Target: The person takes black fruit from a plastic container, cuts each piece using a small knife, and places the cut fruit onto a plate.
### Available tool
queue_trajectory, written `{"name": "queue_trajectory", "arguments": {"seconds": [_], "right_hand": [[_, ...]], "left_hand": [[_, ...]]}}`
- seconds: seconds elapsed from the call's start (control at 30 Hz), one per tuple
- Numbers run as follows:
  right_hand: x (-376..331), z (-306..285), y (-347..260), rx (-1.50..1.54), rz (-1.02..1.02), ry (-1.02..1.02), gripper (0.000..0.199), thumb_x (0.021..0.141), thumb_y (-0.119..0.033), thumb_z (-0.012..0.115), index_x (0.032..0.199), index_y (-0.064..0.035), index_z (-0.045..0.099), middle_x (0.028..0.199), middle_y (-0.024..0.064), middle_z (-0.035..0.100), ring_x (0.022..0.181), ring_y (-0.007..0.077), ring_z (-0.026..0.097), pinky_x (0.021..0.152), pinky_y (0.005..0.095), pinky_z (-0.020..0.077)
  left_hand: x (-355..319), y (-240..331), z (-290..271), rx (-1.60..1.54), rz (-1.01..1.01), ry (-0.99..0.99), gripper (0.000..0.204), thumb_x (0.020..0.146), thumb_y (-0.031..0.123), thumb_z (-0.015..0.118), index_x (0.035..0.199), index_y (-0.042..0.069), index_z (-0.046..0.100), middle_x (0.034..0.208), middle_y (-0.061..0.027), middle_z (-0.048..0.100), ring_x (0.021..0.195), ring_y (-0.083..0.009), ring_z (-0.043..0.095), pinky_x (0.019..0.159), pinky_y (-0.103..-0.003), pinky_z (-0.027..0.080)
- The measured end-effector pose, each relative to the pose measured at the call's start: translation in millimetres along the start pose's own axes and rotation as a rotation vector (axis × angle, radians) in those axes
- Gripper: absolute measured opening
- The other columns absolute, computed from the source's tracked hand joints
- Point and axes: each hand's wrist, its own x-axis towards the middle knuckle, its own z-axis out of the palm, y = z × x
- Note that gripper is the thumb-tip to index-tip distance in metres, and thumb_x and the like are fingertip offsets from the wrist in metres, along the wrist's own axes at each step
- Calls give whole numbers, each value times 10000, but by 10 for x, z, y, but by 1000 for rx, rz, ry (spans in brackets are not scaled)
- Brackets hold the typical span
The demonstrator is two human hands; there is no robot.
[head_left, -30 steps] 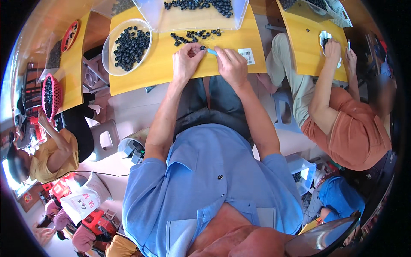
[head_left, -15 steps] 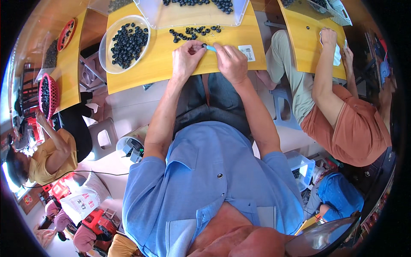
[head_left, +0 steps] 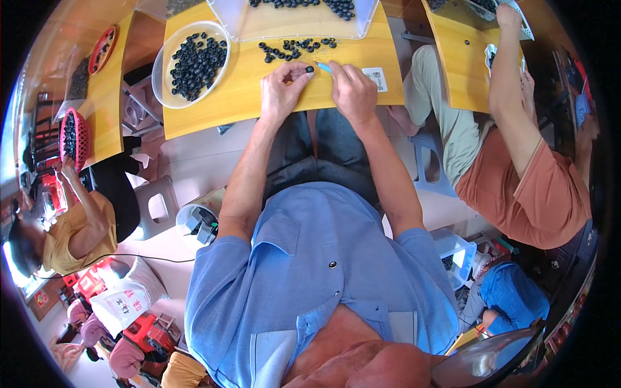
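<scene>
Head view, looking down over a blue shirt (head_left: 323,284) to a yellow wooden counter (head_left: 246,97).

Left hand (head_left: 283,87): rests on the counter near its front edge, fingers curled, thumb and forefinger pinched on one dark round bead (head_left: 310,68). Grip clenched on that bead.

Right hand (head_left: 352,90): just beside the left, knuckles up, fingers closed around a thin light-blue tool (head_left: 323,66) whose tip points toward the bead. Tool tip and bead are very close; cannot tell whether they touch.

Loose dark beads (head_left: 294,47) lie scattered on the counter just beyond the hands. Behind them, a clear shallow tray (head_left: 369,16) holds more beads along its far side. To the left, a white oval bowl (head_left: 162,77) is filled with the same dark beads. A small white label (head_left: 375,79) lies flat to the right of the right hand.

Right side: another person in an orange shirt (head_left: 530,187) sits at a neighbouring yellow counter (head_left: 469,71), arm reaching forward. Far left: a person in a yellow top (head_left: 71,233) near a red basket (head_left: 72,139) of beads.
</scene>
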Motion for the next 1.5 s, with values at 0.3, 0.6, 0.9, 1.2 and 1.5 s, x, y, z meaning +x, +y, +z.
{"name": "queue_trajectory", "arguments": {"seconds": [0.3,0.6,0.9,1.2,1.5], "right_hand": [[40,-37,8,41,-19,37,236,855,-60,693,1089,-57,722,797,59,623,736,241,662,631,382,541],[12,-71,-21,74,6,4,224,874,-65,679,1093,-46,718,808,64,625,748,257,665,649,395,549],[20,-12,17,67,16,24,202,873,-67,674,1069,-59,720,813,59,626,757,247,674,646,391,554],[83,-40,-74,100,0,66,149,866,-76,669,1010,-77,708,779,58,598,734,248,665,629,388,558],[57,-60,-24,94,22,58,148,867,-71,666,1010,-74,702,775,60,602,722,249,667,622,396,559]], "left_hand": [[1,85,-146,27,50,84,237,878,75,813,1081,-24,744,884,-65,764,782,-101,697,750,-262,575],[344,-58,-1385,678,350,684,240,895,65,742,1130,22,741,1015,-143,720,841,-267,706,782,-372,577],[1353,-5,-244,426,373,58,219,932,57,688,1144,27,733,1083,-169,715,948,-354,717,827,-435,583],[2061,-255,-84,783,237,-61,244,865,133,729,1097,75,774,1039,-173,755,974,-371,716,934,-448,566],[1928,-222,-192,681,244,-46,334,856,141,705,1180,71,742,1020,-160,746,995,-336,710,899,-427,557]]}}
